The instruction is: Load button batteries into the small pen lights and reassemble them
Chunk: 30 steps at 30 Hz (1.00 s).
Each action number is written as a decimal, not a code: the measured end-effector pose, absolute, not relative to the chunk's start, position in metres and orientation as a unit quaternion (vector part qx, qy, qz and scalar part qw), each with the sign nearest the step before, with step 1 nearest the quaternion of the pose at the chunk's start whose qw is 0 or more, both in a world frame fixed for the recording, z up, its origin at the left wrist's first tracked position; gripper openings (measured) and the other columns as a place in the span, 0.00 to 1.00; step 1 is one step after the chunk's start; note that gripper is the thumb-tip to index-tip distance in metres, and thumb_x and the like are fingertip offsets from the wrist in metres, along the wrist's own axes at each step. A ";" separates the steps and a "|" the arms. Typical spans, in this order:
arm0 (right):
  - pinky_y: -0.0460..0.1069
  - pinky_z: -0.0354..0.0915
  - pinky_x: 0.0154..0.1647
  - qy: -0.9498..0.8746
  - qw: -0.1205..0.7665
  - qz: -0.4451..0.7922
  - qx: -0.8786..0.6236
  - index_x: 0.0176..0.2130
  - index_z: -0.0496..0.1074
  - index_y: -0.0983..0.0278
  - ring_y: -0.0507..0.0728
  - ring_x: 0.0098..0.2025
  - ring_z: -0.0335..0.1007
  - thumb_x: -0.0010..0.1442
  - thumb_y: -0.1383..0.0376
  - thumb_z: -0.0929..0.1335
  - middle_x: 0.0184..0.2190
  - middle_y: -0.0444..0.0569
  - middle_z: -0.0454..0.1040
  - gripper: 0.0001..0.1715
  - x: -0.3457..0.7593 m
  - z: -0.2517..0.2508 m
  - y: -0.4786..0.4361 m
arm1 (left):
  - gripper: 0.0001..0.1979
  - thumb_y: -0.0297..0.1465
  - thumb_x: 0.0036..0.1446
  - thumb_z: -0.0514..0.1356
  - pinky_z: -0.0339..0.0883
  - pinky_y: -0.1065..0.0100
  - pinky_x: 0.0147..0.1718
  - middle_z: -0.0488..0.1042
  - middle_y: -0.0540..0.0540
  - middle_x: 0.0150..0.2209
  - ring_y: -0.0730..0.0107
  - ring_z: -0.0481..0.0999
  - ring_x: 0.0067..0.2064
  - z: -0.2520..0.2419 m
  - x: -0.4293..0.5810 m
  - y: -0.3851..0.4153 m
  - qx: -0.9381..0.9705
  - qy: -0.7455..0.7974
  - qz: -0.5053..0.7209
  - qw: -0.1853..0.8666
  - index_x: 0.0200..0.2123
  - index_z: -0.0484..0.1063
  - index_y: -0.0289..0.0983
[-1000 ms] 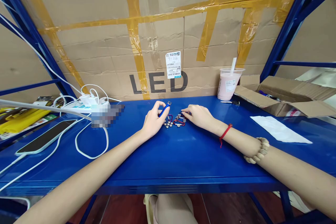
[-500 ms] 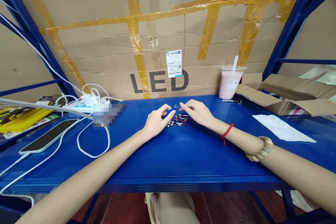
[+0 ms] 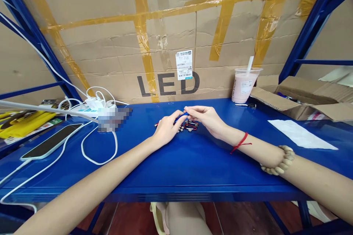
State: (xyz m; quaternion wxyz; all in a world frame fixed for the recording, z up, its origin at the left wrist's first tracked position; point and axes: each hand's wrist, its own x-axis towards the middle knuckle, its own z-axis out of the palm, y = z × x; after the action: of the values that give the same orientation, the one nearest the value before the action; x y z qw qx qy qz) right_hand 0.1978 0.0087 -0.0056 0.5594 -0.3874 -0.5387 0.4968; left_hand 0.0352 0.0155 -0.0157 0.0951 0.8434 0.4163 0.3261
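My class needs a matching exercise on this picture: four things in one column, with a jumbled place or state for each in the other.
Column 1
1. Left hand
2. Drink cup
3. Phone
4. Right hand

Column 2
A. Lying flat, with a white cable at its near end
B. Red cord around the wrist
C. Gripping a blue item
D. Upright, with a straw in it

Pairs: 1-C, 2-D, 3-A, 4-B

1. Beyond the fingers [image 3: 196, 113], we see taped cardboard [image 3: 110, 60] lettered LED.
2. Right of the fingers and farther back, we have a pink drink cup [image 3: 239, 93].
3. Well right of the fingers, we see an open box [image 3: 268, 99] and white paper [image 3: 302, 134].
4. Well left of the fingers, we spot a phone [image 3: 52, 141].
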 end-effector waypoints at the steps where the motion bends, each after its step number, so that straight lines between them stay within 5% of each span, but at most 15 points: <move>1: 0.43 0.66 0.36 -0.527 0.556 0.506 -0.396 0.35 0.78 0.66 0.46 0.30 0.68 0.39 0.56 0.75 0.34 0.49 0.76 0.23 0.198 -0.005 0.008 | 0.15 0.41 0.63 0.45 0.63 0.70 0.38 0.76 0.51 0.37 0.66 0.75 0.37 -0.015 0.035 0.016 0.844 0.423 0.317 0.091 0.44 0.67 0.43; 10: 0.43 0.67 0.32 -0.575 0.558 0.437 -0.408 0.30 0.78 0.68 0.50 0.29 0.71 0.39 0.55 0.75 0.28 0.49 0.76 0.21 0.201 -0.004 0.007 | 0.16 0.40 0.64 0.40 0.59 0.70 0.33 0.74 0.52 0.33 0.65 0.74 0.35 -0.012 0.033 0.014 0.849 0.455 0.259 0.069 0.46 0.64 0.45; 20: 0.43 0.68 0.34 -0.542 0.585 0.442 -0.410 0.36 0.76 0.68 0.47 0.29 0.70 0.39 0.51 0.73 0.37 0.51 0.75 0.28 0.204 -0.003 0.013 | 0.14 0.42 0.63 0.43 0.57 0.72 0.29 0.70 0.54 0.27 0.71 0.70 0.29 -0.011 0.031 0.021 0.822 0.447 0.328 0.129 0.40 0.62 0.42; 30: 0.40 0.59 0.19 -0.600 0.528 0.363 -0.479 0.34 0.77 0.68 0.45 0.22 0.63 0.42 0.49 0.72 0.34 0.51 0.76 0.27 0.210 -0.007 0.018 | 0.11 0.38 0.61 0.51 0.59 0.64 0.43 0.71 0.49 0.38 0.65 0.67 0.41 -0.013 0.019 0.036 0.877 0.415 0.241 -0.030 0.40 0.69 0.41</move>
State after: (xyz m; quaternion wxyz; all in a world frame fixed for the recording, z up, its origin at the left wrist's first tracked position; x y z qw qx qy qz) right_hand 0.2103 0.0183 -0.0068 0.5277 -0.4793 -0.5998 0.3634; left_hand 0.0188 0.0363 -0.0131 -0.0305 0.8768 0.4151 0.2408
